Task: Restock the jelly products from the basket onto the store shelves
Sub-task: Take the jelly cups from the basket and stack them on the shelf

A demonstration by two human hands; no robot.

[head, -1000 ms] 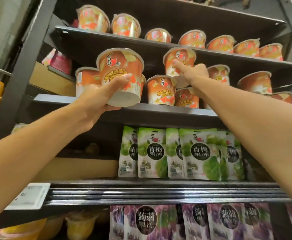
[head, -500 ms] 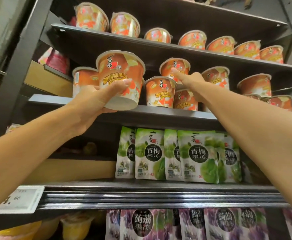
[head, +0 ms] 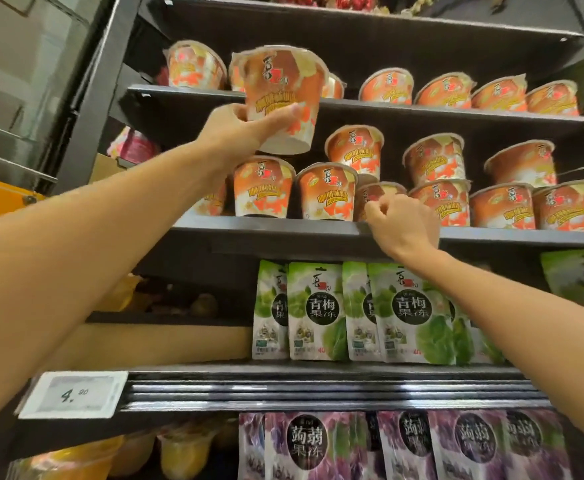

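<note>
My left hand (head: 245,129) grips an orange jelly cup (head: 283,95) by its lower side and holds it high, in front of the lip of the upper shelf (head: 422,110). Below it, the middle shelf (head: 266,226) carries two stacked rows of the same orange cups (head: 325,192). My right hand (head: 404,223) sits at that shelf's front edge with its fingers curled. Its fingertips are just in front of a low, partly hidden cup (head: 377,194), and I see nothing held in it. No basket is in view.
More orange cups (head: 446,90) line the upper shelf. Green jelly pouches (head: 318,313) stand on the shelf below, purple pouches (head: 304,445) under those. A price tag (head: 74,394) reading 4.90 hangs at the lower left. A cardboard box (head: 162,341) lies left of the green pouches.
My left hand has lifted the cup from middle-shelf height up to the upper shelf. My right hand has drawn back from the stacked cups to the shelf edge and curled its fingers.
</note>
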